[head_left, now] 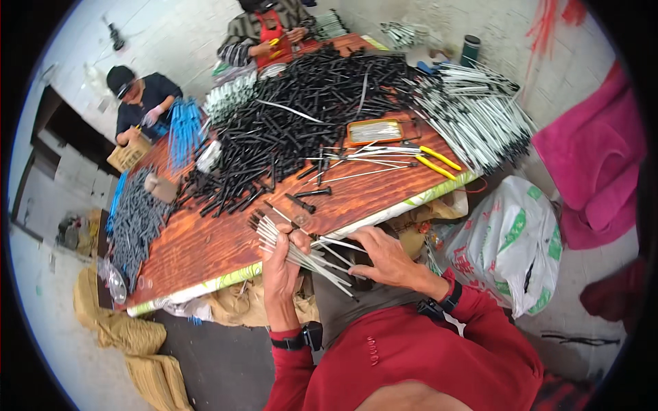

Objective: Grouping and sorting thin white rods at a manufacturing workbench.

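Observation:
My left hand (281, 264) is closed around a fanned bundle of thin white rods (308, 259) at the table's front edge. Brownish tips stick out at the upper left of the bundle, and the long ends point right. My right hand (391, 260) is at those right-hand ends, thumb and forefinger apart, with rod ends reaching between them. Whether it touches any rod is hard to see. Just beyond the bundle, two short black plastic pieces (314, 192) lie on the wooden table (205, 253).
A large heap of black pieces (308, 103) covers the table's middle. Yellow-handled pliers (439, 163), an orange tray of thin rods (375, 131), white rods (473, 116) and grey pieces (140, 219) surround it. Two people work across the table. A white plastic bag (510, 240) stands at right.

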The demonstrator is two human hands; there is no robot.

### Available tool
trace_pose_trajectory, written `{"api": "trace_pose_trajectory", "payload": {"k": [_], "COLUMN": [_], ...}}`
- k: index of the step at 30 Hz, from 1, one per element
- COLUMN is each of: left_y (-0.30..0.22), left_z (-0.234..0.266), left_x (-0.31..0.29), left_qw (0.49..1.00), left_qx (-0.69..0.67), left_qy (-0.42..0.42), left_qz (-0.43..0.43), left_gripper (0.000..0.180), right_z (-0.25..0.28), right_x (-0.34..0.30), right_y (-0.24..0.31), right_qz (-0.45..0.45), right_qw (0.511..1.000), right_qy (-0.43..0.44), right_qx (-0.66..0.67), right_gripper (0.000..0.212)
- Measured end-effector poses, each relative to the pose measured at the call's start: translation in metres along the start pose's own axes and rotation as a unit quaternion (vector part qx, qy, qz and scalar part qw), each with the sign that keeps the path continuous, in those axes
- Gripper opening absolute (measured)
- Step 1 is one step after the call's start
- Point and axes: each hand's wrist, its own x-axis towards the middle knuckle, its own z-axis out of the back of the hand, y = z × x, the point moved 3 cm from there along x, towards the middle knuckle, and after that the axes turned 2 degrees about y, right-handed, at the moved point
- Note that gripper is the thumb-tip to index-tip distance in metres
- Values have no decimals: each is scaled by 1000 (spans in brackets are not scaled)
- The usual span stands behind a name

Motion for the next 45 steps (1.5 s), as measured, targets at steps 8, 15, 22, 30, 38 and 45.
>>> {"api": "trace_pose_trajectory", "payload": {"k": [8,15,22,30,38,45], "left_y": [14,12,11,9,18,30], "left_z": [-40,-12,1,20,31,30], "left_x": [6,6,2,-2,1,1], "left_qw": [999,996,992,990,991,991], "left_qx": [10,-80,-116,-131,-113,-109], "left_qy": [-10,-22,-19,-42,-60,-70], "left_qz": [45,28,46,34,32,33], "left_gripper": [21,20,15,12,12,12], "right_z": [-8,62,63,71,98,111], "right_x": [10,67,83,87,87,63], "right_y": [-12,-113,-148,-135,-144,-131], "right_qz": [-103,-4,-82,-176,-174,-148], "right_qw": [900,947,962,973,949,963], "right_qy": [329,-176,-30,-63,-144,-135], "right_qx": [268,-269,-260,-135,-220,-179], "right_gripper": [51,15,11,15,16,16]}}
